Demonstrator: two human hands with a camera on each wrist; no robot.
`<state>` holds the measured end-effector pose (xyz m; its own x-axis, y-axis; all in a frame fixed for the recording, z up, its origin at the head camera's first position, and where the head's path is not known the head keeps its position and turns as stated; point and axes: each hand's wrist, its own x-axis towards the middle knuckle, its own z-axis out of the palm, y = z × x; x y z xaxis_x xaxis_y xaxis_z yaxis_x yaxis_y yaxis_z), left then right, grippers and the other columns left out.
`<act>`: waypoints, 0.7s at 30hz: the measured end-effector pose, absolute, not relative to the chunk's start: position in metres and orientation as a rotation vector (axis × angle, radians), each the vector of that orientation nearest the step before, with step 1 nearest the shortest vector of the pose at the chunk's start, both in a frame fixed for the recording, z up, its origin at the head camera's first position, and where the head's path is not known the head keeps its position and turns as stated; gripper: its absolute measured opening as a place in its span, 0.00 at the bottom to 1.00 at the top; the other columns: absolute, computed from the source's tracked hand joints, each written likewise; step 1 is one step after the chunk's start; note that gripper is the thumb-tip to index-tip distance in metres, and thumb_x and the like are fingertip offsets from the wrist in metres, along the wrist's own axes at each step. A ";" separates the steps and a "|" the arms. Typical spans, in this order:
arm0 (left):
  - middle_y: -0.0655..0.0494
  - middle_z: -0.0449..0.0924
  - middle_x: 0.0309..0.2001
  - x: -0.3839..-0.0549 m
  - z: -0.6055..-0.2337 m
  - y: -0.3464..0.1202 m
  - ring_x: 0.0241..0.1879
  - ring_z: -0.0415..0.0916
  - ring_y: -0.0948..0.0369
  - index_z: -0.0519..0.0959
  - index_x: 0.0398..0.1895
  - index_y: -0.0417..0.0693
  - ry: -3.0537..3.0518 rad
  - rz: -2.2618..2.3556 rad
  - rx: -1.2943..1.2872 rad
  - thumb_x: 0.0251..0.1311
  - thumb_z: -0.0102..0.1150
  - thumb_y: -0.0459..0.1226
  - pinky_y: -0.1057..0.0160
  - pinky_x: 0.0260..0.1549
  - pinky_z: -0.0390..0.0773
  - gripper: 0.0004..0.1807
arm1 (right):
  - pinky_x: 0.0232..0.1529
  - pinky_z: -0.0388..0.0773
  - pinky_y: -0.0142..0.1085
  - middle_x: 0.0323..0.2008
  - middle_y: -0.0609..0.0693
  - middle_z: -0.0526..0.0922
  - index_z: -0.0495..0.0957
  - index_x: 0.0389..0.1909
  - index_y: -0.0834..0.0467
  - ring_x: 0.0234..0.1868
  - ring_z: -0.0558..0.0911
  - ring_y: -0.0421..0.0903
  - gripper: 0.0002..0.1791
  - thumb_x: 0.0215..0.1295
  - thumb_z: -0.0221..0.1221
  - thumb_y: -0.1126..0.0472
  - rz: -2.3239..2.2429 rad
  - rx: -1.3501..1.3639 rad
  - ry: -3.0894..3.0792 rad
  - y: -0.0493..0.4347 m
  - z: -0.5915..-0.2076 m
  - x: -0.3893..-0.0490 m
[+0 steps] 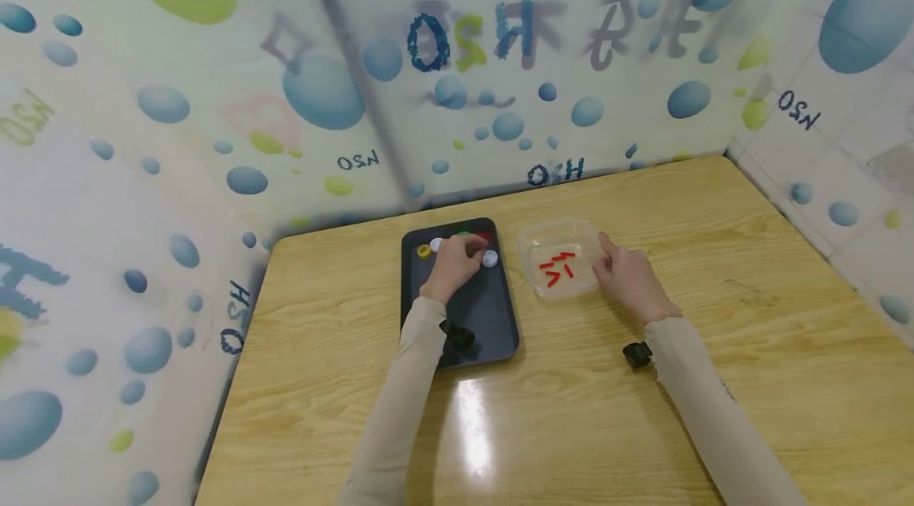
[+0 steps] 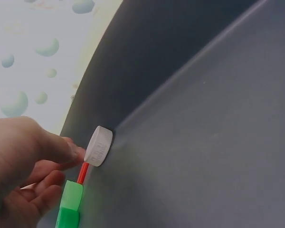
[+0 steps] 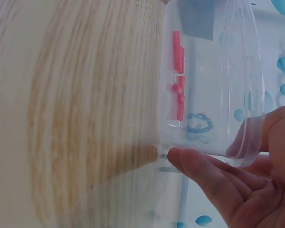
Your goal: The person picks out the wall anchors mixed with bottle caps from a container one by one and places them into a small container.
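Note:
My left hand point(image 1: 455, 264) reaches over the dark tray point(image 1: 464, 323), fingers bent and thumb tip close to the fingertips. In the left wrist view the fingertips point(image 2: 78, 153) are right at the upper rim of a white cap point(image 2: 99, 146); I cannot tell whether they pinch anything. A narrow red piece point(image 2: 83, 173) and a green piece point(image 2: 70, 202) show beside it. My right hand point(image 1: 630, 280) holds the right side of a clear plastic container point(image 1: 531, 240), fingers at its wall and corner. Several short red sticks point(image 3: 179, 95) lie on the container's floor.
At the tray's far end are a yellow cap point(image 1: 424, 251), another white cap point(image 1: 436, 244), a green piece point(image 1: 463, 235) and a red piece point(image 1: 485, 237). Tray and container stand side by side on the wooden table point(image 1: 571, 395). A patterned wall point(image 1: 457, 133) borders the table's far edge.

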<state>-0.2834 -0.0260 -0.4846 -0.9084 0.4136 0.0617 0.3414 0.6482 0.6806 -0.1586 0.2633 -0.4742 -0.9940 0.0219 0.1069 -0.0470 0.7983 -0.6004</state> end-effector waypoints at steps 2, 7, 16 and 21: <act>0.48 0.87 0.48 -0.279 -0.484 -0.028 0.42 0.83 0.53 0.86 0.50 0.44 2.750 1.116 0.629 0.69 0.59 0.32 0.57 0.39 0.83 0.11 | 0.15 0.55 0.31 0.11 0.44 0.58 0.58 0.74 0.73 0.13 0.53 0.39 0.31 0.71 0.45 0.68 0.958 0.024 -2.875 0.263 -0.474 -0.159; 0.50 0.88 0.46 -0.270 -0.480 -0.028 0.41 0.83 0.56 0.86 0.49 0.44 2.744 1.085 0.670 0.69 0.59 0.32 0.60 0.39 0.83 0.10 | 0.16 0.55 0.31 0.11 0.44 0.57 0.58 0.73 0.74 0.14 0.52 0.39 0.31 0.71 0.45 0.67 0.935 0.030 -2.875 0.263 -0.474 -0.159; 0.51 0.87 0.44 -0.266 -0.471 -0.027 0.37 0.82 0.59 0.87 0.49 0.45 2.713 1.054 0.714 0.70 0.60 0.34 0.63 0.35 0.81 0.10 | 0.15 0.55 0.31 0.11 0.44 0.58 0.57 0.74 0.74 0.14 0.53 0.39 0.32 0.70 0.44 0.67 0.964 0.034 -2.875 0.265 -0.469 -0.157; 0.52 0.87 0.46 -0.268 -0.469 -0.036 0.40 0.83 0.57 0.86 0.52 0.44 2.715 1.059 0.663 0.71 0.59 0.36 0.60 0.38 0.83 0.12 | 0.15 0.56 0.31 0.11 0.44 0.58 0.56 0.74 0.74 0.13 0.54 0.38 0.32 0.71 0.44 0.66 0.987 0.047 -2.911 0.260 -0.471 -0.156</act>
